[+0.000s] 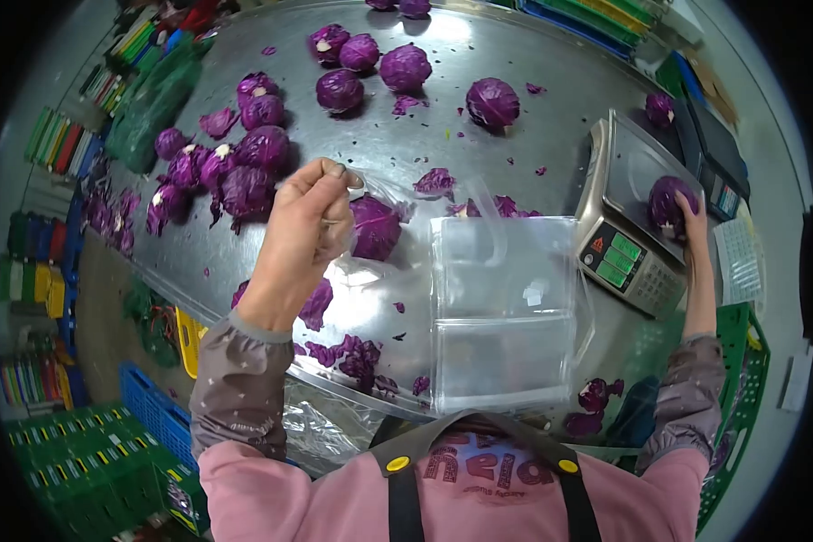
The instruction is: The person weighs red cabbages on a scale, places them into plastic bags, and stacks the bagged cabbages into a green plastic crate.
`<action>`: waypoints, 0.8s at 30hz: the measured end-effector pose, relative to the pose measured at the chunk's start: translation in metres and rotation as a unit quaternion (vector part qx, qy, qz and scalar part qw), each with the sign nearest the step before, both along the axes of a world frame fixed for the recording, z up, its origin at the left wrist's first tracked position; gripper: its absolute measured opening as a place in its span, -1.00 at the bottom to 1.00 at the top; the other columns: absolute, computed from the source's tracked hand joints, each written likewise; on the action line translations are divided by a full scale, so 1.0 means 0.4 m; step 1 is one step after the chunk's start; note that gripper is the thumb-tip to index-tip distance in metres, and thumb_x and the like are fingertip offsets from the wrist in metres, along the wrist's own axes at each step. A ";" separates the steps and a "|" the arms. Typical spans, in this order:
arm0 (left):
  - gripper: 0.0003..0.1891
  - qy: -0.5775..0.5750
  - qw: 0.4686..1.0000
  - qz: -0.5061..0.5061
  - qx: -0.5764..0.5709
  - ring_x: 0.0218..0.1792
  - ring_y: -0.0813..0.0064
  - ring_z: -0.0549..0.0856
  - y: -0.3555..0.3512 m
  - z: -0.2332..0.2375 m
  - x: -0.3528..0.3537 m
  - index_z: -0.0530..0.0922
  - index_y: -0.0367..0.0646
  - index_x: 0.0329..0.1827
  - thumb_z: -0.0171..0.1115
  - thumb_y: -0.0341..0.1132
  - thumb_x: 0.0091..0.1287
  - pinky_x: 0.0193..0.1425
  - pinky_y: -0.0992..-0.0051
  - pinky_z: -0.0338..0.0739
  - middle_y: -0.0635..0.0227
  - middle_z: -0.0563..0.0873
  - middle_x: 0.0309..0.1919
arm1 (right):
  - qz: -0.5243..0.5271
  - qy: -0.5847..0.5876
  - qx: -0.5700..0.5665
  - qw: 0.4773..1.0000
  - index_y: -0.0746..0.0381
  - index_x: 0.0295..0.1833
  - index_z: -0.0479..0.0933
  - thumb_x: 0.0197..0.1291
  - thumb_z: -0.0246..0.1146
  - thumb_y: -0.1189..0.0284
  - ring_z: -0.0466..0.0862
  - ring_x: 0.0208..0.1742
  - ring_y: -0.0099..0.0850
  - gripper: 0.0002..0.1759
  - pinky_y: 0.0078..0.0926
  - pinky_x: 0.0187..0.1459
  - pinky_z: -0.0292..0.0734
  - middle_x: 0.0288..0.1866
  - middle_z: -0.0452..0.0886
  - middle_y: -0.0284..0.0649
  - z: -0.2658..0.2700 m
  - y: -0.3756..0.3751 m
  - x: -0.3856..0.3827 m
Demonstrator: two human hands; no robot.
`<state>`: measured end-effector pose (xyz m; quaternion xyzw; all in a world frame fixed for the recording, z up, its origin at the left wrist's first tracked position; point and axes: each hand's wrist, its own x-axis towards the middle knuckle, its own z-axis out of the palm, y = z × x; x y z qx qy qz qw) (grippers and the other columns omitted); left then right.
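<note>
My left hand (316, 208) is closed, fingers pinched on the thin film of a clear plastic bag (387, 191). A red cabbage (375, 228) sits right beside those fingers, with the film overlapping it in this view. Over at the right, my right hand (693, 221) grips another red cabbage (668, 206) on the metal plate of a digital scale (630, 167), whose green displays are lit. Between my arms lies a stack of flat clear plastic bags (504, 357) on the steel table (379, 126).
Several red cabbages (253, 191) are grouped at the left, and more (405, 68) lie toward the back. Loose purple leaves (352, 357) scatter near the front edge. A dark device (715, 163) stands beyond the scale. Green crates (81, 461) and a blue crate (158, 406) are below left.
</note>
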<state>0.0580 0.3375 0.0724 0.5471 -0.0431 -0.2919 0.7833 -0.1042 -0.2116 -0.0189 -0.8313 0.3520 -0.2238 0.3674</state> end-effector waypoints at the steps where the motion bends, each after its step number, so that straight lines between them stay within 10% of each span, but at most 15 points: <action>1: -0.88 -0.008 1.000 0.016 0.008 -0.81 0.84 0.13 0.002 -0.009 -0.002 0.41 -0.18 -0.34 -0.01 -0.34 0.32 -0.81 0.76 -0.08 0.65 0.21 -0.76 | -0.036 -0.022 0.158 0.986 0.08 0.19 0.30 -0.10 0.29 0.02 0.49 0.05 -0.30 -0.27 -0.33 0.04 0.38 0.02 0.47 -0.15 0.038 0.064 -0.019; 7: -0.84 -0.027 0.994 -0.050 0.094 -0.79 0.81 0.17 -0.030 -0.067 -0.104 0.41 -0.19 -0.37 -0.02 -0.31 0.33 -0.76 0.73 -0.02 0.63 0.25 -0.75 | 0.041 -0.226 0.521 0.822 0.03 0.22 0.25 -0.19 0.27 -0.12 0.41 0.16 -0.26 -0.16 -0.07 0.11 0.39 0.15 0.37 -0.24 0.108 0.446 -0.063; 12: -0.83 -0.114 0.976 -0.061 0.175 -0.77 0.81 0.23 -0.049 -0.080 -0.175 0.42 -0.18 -0.36 -0.02 -0.28 0.34 -0.74 0.73 0.02 0.60 0.33 -0.72 | 0.297 -0.111 0.584 0.747 0.22 0.27 0.15 -0.31 0.37 -0.13 0.41 0.17 -0.23 0.05 -0.08 0.07 0.46 0.19 0.31 -0.09 0.121 0.829 -0.078; 16: -0.85 -0.202 0.941 -0.009 0.270 -0.56 0.51 0.53 -0.013 -0.094 -0.217 0.46 -0.31 -0.35 0.04 -0.37 0.25 -0.47 0.50 0.37 0.28 0.55 -0.59 | 0.224 -0.007 0.711 0.667 0.13 0.25 0.13 -0.06 0.25 0.05 0.41 0.14 -0.32 -0.21 -0.26 0.14 0.37 0.11 0.36 -0.22 0.052 0.958 -0.029; 18: -0.88 -0.383 0.885 0.069 0.256 -0.52 0.26 0.61 -0.018 -0.119 -0.245 0.47 -0.29 -0.34 0.07 -0.39 0.22 -0.43 0.37 0.42 0.10 0.57 -0.57 | 0.193 0.027 0.712 0.674 0.19 0.22 0.17 -0.01 0.24 0.13 0.41 0.14 -0.37 -0.29 -0.37 0.10 0.37 0.09 0.39 -0.19 0.018 0.985 -0.027; 20: -0.93 -0.455 0.852 0.074 0.248 -0.48 0.01 0.59 -0.055 -0.176 -0.285 0.46 -0.22 -0.31 0.06 -0.45 0.17 -0.42 0.19 0.42 0.01 0.56 -0.57 | 0.297 0.029 0.404 0.865 0.26 0.18 0.22 0.01 0.24 0.21 0.43 0.11 -0.36 -0.35 -0.43 0.03 0.39 0.07 0.42 -0.16 -0.062 1.011 -0.032; 24: -0.86 -0.506 0.813 -0.027 0.287 -0.49 0.05 0.57 -0.059 -0.196 -0.366 0.40 -0.19 -0.27 0.12 -0.44 0.11 -0.52 0.23 0.43 0.11 0.55 -0.56 | 0.405 0.048 0.222 0.886 0.25 0.13 0.29 0.01 0.26 0.28 0.52 -0.04 -0.25 -0.43 -0.33 -0.05 0.45 0.00 0.47 -0.14 -0.173 0.996 -0.033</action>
